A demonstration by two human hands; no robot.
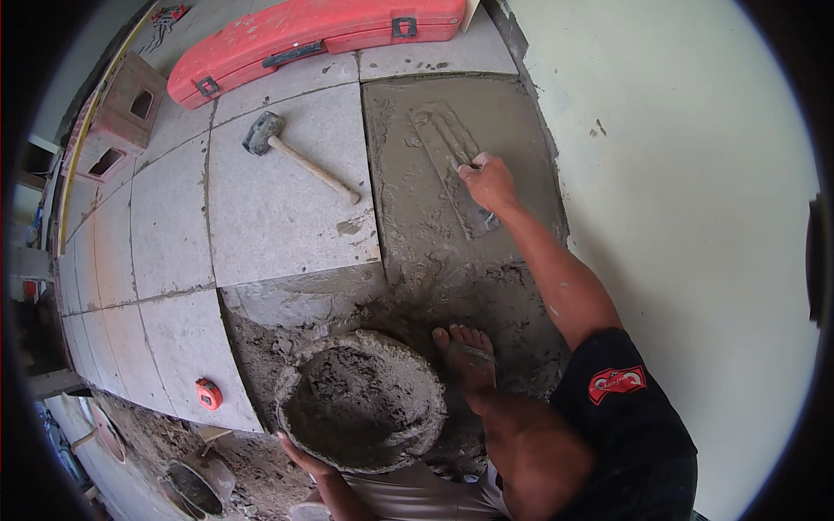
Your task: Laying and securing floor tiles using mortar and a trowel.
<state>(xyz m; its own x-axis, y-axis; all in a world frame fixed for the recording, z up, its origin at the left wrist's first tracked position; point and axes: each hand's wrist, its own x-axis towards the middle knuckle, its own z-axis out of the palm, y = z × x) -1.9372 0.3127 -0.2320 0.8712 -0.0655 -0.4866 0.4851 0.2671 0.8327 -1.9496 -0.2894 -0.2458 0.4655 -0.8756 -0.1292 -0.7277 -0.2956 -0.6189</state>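
Observation:
My right hand [489,182] is closed round the handle of a long rectangular plastering trowel [445,139]. Its mortar-smeared blade lies flat on a bed of wet grey mortar [521,113] beside the wall. My left hand [304,456] grips the near left rim of a round basin [291,382], its inside coated with wet mortar. The basin is tilted close to my legs, and part of the left hand's grip is hidden by the rim.
Grey floor tiles [287,217] border the mortar on the left, with a mallet [304,156] and a red tape measure [208,393] on them. A red case [321,43] and hollow blocks [130,104] stand farther off. My foot [466,356] rests on rough wet ground. A pale wall [686,174] rises at right.

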